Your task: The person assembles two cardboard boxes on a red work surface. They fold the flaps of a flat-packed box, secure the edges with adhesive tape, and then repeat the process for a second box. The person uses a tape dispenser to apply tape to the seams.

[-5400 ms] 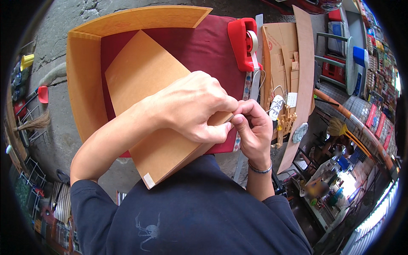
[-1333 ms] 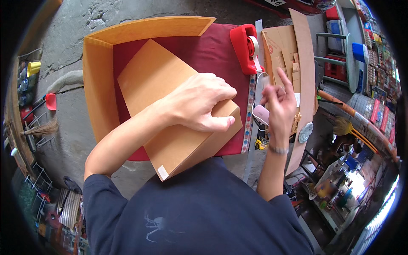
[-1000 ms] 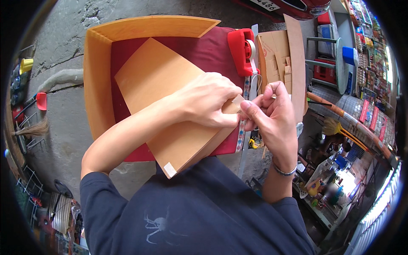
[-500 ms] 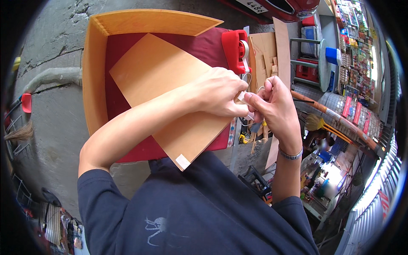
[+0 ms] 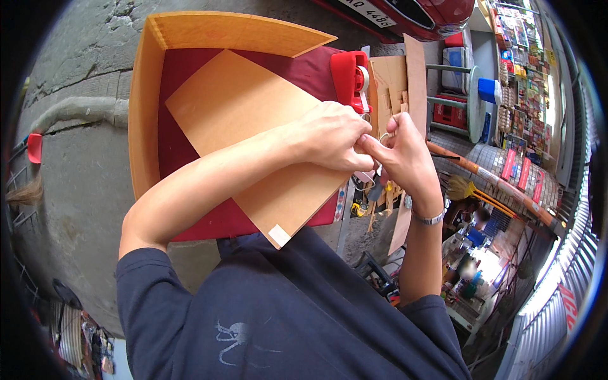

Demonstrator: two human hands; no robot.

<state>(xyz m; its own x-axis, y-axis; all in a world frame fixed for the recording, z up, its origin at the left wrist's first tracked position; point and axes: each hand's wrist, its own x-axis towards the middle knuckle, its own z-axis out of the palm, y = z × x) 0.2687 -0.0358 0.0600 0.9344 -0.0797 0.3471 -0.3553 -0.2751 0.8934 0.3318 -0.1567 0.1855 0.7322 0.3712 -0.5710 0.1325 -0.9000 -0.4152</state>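
Cardboard sheet [image 5: 253, 133] on table [image 5: 190, 221], tape dispenser [image 5: 348, 76] at its right.

Matt brown cardboard sheet [image 5: 253, 133], glossy red plastic tape dispenser [image 5: 347, 77], dull red cloth table cover [image 5: 190, 215], rough grey concrete ground [image 5: 82, 63]

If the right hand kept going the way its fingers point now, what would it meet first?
The right hand points up and left, its fingers already against the left hand at the cardboard sheet edge. So the left hand's fingertips come first; past them, probably the red tape dispenser, though depth is unclear.

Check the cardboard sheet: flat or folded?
Flat: the sheet lies spread on the red table, both hands pinching its right edge.
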